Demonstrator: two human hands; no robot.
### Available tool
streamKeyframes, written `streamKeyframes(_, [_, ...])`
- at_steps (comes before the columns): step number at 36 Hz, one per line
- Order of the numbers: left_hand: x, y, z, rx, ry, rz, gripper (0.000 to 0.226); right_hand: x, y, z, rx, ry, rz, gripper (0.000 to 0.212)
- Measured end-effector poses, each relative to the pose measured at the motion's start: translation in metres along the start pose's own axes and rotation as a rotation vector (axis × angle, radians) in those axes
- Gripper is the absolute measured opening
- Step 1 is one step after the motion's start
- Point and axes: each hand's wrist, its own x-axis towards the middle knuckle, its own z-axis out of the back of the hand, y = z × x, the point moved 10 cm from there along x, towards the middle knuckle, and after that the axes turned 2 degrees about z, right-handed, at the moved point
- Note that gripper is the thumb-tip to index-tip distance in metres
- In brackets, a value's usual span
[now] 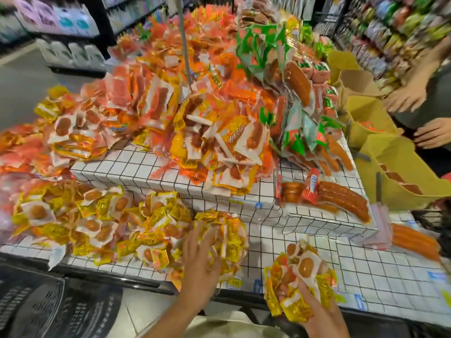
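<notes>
Two hands among yellow sausage packets at a shop display

The left hand lies with fingers spread and fairly straight on a clump of yellow packets. This clump sits at the near edge of the grid-patterned table and joins a bigger heap of yellow packets farther to the left of that hand. The right hand is well apart from the left. It grips a bundle of packets from below, just over the table's front edge. Beyond both hands, a raised tier carries orange packets. Long sausages lie beyond the right hand. Yellow paper bags stand farther right, with another person's hands beside them. A black basket sits below the left hand.
</notes>
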Motion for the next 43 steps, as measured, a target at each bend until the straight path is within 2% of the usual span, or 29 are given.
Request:
streamKeyframes(2, [-0.001, -0.001, -0.022, 0.167, 0.199, -0.166, 0.058, 0.004, -0.001, -0.007, -0.081, 0.052, 0.022, 0.040])
streamKeyframes(4, [-0.001, 0.013, -0.040, 0.349, 0.345, -0.222, 0.062, 0.007, -0.001, -0.014, -0.111, 0.095, 0.029, 0.045])
streamKeyframes(6, [0.001, 0.021, -0.046, 0.466, 0.391, -0.249, 0.067, 0.004, 0.002, -0.031, -0.078, 0.151, 0.036, 0.055])
streamKeyframes(8, [0.007, 0.023, -0.041, 0.418, 0.397, -0.219, 0.064, -0.003, 0.010, -0.054, -0.073, 0.223, 0.060, 0.052])
streamKeyframes(11, [0.013, 0.019, -0.019, 0.176, 0.367, -0.149, 0.060, -0.015, 0.017, -0.099, -0.058, 0.441, 0.038, 0.041])
streamKeyframes(15, [0.002, 0.020, 0.027, -0.044, 0.199, -0.038, 0.066, -0.012, 0.011, -0.144, -0.021, 0.571, -0.039, 0.050])
streamKeyframes(17, [-0.007, 0.028, 0.056, -0.153, 0.009, 0.035, 0.066, 0.001, 0.001, -0.160, -0.080, 0.549, -0.044, 0.039])
streamKeyframes(20, [-0.019, 0.032, 0.085, -0.208, -0.231, 0.069, 0.046, 0.029, -0.019, -0.163, -0.237, 0.415, -0.021, 0.037])
streamKeyframes(22, [-0.021, 0.026, 0.082, -0.157, -0.220, 0.031, 0.046, 0.040, -0.028, -0.161, -0.318, 0.339, 0.024, 0.039])
streamKeyframes(24, [-0.019, 0.018, 0.058, -0.039, -0.094, -0.057, 0.054, 0.041, -0.029, -0.160, -0.359, 0.284, 0.097, 0.037])
streamKeyframes(27, [-0.017, 0.013, 0.012, 0.186, 0.101, -0.192, 0.064, 0.036, -0.024, -0.161, -0.401, 0.277, 0.207, 0.049])
streamKeyframes(30, [-0.011, 0.016, -0.011, 0.333, 0.161, -0.264, 0.069, 0.030, -0.019, -0.160, -0.453, 0.329, 0.297, 0.058])
streamKeyframes(33, [-0.001, 0.020, -0.016, 0.313, 0.201, -0.272, 0.073, 0.028, -0.013, -0.149, -0.575, 0.314, 0.382, 0.070])
streamKeyframes(36, [0.008, 0.018, -0.018, 0.265, 0.296, -0.307, 0.087, 0.027, 0.005, -0.144, -0.839, 0.292, 0.633, 0.087])
streamKeyframes(40, [0.020, 0.018, -0.015, 0.340, 0.367, -0.364, 0.113, 0.032, -0.008, -0.163, -1.192, 0.543, 0.851, 0.116])
streamKeyframes(43, [0.030, 0.018, -0.013, 0.428, 0.346, -0.413, 0.104, 0.046, -0.026, -0.172, -1.407, 0.613, 0.936, 0.124])
